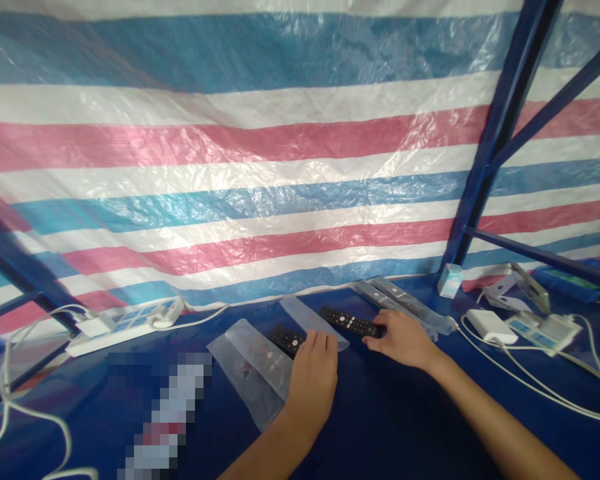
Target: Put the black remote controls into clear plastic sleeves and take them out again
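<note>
My right hand (400,339) pinches the near end of a black remote control (347,321), which lies slanting across the blue table top. To its left, the closed fingers of my left hand (316,373) grip the near end of another black remote control (286,339); that end is hidden beneath the hand. Just left of this hand lie clear plastic sleeves (250,363), with a remote showing faintly through. A flat clear sleeve (307,320) stretches between the two remotes. Beyond my right hand rest bagged remotes (400,300), side by side.
A white power strip (130,323) with cables stands at the left. On the right are a white adapter (491,327), a second power strip (540,333), a small box (451,280) and loose cables. Blue metal posts (480,180) and a striped plastic sheet (260,147) border the back.
</note>
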A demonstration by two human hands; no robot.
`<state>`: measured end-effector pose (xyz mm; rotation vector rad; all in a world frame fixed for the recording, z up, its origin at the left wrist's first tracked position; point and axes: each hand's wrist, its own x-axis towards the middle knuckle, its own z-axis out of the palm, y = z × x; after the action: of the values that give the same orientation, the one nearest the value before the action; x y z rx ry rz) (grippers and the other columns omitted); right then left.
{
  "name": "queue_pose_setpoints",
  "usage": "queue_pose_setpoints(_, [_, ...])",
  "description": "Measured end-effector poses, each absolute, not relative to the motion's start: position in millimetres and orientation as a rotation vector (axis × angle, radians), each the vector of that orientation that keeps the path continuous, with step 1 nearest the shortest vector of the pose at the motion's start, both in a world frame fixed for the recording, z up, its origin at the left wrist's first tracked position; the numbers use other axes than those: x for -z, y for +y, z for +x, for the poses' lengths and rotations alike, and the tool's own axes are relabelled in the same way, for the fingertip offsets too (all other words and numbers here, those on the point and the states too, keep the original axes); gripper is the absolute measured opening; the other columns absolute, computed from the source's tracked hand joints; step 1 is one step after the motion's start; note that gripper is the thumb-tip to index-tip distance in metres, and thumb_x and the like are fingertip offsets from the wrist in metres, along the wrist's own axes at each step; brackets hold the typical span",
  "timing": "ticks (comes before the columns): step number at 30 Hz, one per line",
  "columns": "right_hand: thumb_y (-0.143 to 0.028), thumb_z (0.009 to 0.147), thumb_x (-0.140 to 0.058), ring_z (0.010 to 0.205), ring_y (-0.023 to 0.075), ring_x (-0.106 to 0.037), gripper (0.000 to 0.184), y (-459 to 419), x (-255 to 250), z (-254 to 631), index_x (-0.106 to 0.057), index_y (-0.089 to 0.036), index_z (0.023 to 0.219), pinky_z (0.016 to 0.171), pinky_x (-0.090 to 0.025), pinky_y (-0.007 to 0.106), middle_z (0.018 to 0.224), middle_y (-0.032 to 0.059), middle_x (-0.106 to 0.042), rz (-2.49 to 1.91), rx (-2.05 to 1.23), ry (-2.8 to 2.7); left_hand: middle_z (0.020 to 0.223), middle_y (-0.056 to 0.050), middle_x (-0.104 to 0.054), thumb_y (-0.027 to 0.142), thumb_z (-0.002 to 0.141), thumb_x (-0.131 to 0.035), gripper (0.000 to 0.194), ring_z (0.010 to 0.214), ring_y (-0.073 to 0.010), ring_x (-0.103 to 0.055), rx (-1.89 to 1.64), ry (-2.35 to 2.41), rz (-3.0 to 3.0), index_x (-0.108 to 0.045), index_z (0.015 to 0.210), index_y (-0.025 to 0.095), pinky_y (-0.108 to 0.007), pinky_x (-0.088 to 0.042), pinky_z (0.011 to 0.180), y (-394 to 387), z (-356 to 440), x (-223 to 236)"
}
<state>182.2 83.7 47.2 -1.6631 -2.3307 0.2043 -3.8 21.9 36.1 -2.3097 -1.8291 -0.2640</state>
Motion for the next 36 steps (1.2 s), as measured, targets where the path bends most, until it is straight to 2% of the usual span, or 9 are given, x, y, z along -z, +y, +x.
queue_pose_setpoints(4, [-0.049,0.075,-0.057,0.071,0.0198,-0.062,0.033,87,-64,217,-0.071,-0.020,0.073,0.062,-0.040,0.027,0.077,0.0047,-0.068,-1.600,-0.324,-2.181,0.096,-0.009,-0.066,0.007,0.088,-0.041,0.028,0.094,-0.0210,-0.059,0.292,-1.979,-2.351,-0.067,0.093,0.014,-0.032,-0.044,0.085,39,-2,-46])
queue_pose_setpoints(9, [-0.050,0.073,-0.058,0.063,0.0166,-0.055,0.035,76,-86,243,-0.065,-0.019,0.061,0.057,-0.038,0.026,0.063,0.0009,-0.060,-1.435,-0.582,-2.212,0.082,-0.008,-0.070,0.014,0.087,-0.046,0.025,0.080,-0.0181,-0.064,0.366,-2.280,-2.376,-0.070,0.080,0.015,-0.027,-0.042,0.075,61,-13,-56])
queue_pose_setpoints(14, [-0.045,0.068,-0.063,0.063,0.0154,-0.053,0.028,64,-97,245,-0.067,-0.018,0.063,0.056,-0.036,0.024,0.062,-0.0003,-0.056,-1.420,-0.762,-2.321,0.081,-0.006,-0.071,0.017,0.082,-0.055,0.018,0.083,-0.0169,-0.064,0.468,-2.403,-2.322,-0.072,0.077,0.016,-0.023,-0.040,0.071,73,-23,-63])
queue_pose_setpoints(18, [-0.045,0.069,-0.062,0.062,0.0154,-0.053,0.028,64,-95,242,-0.066,-0.019,0.062,0.056,-0.036,0.025,0.062,-0.0003,-0.055,-1.421,-0.767,-2.344,0.080,-0.005,-0.071,0.016,0.082,-0.057,0.017,0.080,-0.0157,-0.064,0.497,-2.403,-2.335,-0.072,0.075,0.016,-0.023,-0.039,0.070,71,-22,-61])
queue_pose_setpoints(23, [-0.045,0.069,-0.062,0.062,0.0157,-0.055,0.028,65,-90,238,-0.068,-0.018,0.063,0.055,-0.036,0.025,0.062,0.0003,-0.058,-1.436,-0.742,-2.371,0.074,-0.004,-0.070,0.015,0.086,-0.051,0.022,0.072,-0.0146,-0.063,0.480,-2.325,-2.425,-0.070,0.075,0.016,-0.024,-0.039,0.069,61,-17,-61])
queue_pose_setpoints(28, [-0.043,0.070,-0.062,0.061,0.0152,-0.055,0.027,63,-90,230,-0.070,-0.018,0.066,0.055,-0.036,0.025,0.064,0.0010,-0.061,-1.429,-0.687,-2.415,0.085,-0.008,-0.070,0.011,0.090,-0.043,0.026,0.083,-0.0174,-0.064,0.413,-2.258,-2.348,-0.068,0.081,0.014,-0.027,-0.041,0.076,54,-17,-55])
queue_pose_setpoints(36, [-0.042,0.068,-0.064,0.063,0.0152,-0.055,0.024,56,-89,212,-0.070,-0.019,0.064,0.055,-0.036,0.024,0.069,0.0026,-0.064,-1.522,-0.561,-2.395,0.094,-0.008,-0.066,0.009,0.091,-0.038,0.026,0.091,-0.0192,-0.061,0.302,-2.115,-2.304,-0.063,0.091,0.014,-0.030,-0.043,0.084,43,-9,-36])
